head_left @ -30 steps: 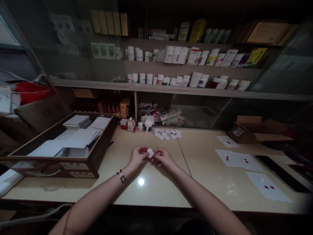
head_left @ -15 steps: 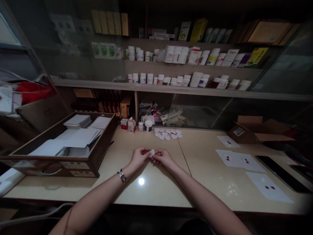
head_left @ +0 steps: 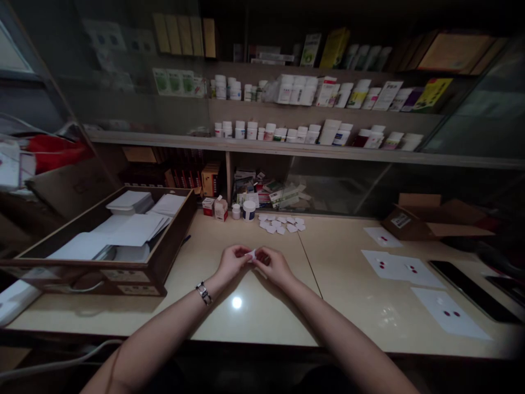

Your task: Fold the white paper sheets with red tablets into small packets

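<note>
Between my two hands, above the middle of the table, is a small folded white paper packet [head_left: 252, 255]. My left hand [head_left: 232, 264], with a watch [head_left: 203, 293] on its wrist, pinches the packet from the left. From the other side my right hand [head_left: 272, 266] grips it between thumb and fingers. Just beyond the hands lies a group of several folded white paper packets [head_left: 280, 224]. At the right, red and white tablets rest on flat white paper sheets [head_left: 463, 323], [head_left: 381, 273]. Whether anything is inside the held packet is hidden.
A wooden drawer [head_left: 158, 273] full of white paper stands at the left. A white jar [head_left: 249, 211], a small bottle [head_left: 236, 212] and small boxes [head_left: 220, 209] line the back. A phone [head_left: 471, 290] and an open cardboard box [head_left: 418, 219] are at the right; shelves of medicine bottles rise behind.
My right hand's fingers have shifted up and left around the packet, which now shows less of its white face. My left hand stays nearly in place.
</note>
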A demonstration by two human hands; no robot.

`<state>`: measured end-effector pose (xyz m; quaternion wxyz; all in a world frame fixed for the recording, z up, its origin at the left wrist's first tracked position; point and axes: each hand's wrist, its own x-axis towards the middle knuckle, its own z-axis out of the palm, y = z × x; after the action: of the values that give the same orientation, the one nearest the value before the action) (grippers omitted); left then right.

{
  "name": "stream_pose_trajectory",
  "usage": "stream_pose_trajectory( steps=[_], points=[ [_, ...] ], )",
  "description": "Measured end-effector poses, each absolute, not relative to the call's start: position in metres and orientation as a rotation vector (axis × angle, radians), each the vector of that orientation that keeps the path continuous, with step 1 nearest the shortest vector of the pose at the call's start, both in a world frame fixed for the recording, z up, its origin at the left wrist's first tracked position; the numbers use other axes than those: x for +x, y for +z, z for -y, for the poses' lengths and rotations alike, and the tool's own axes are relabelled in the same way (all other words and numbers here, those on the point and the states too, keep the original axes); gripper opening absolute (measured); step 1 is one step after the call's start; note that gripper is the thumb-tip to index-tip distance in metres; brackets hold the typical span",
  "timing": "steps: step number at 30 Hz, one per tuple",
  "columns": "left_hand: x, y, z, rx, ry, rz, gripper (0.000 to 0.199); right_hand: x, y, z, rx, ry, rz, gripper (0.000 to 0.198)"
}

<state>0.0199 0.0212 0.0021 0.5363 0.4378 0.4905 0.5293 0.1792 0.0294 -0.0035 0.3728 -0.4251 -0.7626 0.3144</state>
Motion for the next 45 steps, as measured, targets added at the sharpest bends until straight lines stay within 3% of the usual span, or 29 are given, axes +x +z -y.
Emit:
stream_pose_trajectory(
  steps=[12,20,31,45],
  points=[
    [0.021,-0.003,-0.018,1.253,1.301,-1.253,0.020,0.178,-0.017,-0.035,-1.104,1.099,1.709,0.020],
    [0.014,0.007,-0.003,1.987,1.320,-1.219,0.019,0.185,-0.008,-0.039,-1.088,1.316,1.552,0.032],
    [0.010,0.010,-0.005,2.225,1.096,-1.191,0.019,0.190,-0.003,-0.038,-1.024,1.406,1.515,0.030],
    [0.018,0.009,-0.002,2.186,1.175,-1.191,0.021,0.188,-0.009,-0.040,-1.060,1.346,1.531,0.033]
  ],
)
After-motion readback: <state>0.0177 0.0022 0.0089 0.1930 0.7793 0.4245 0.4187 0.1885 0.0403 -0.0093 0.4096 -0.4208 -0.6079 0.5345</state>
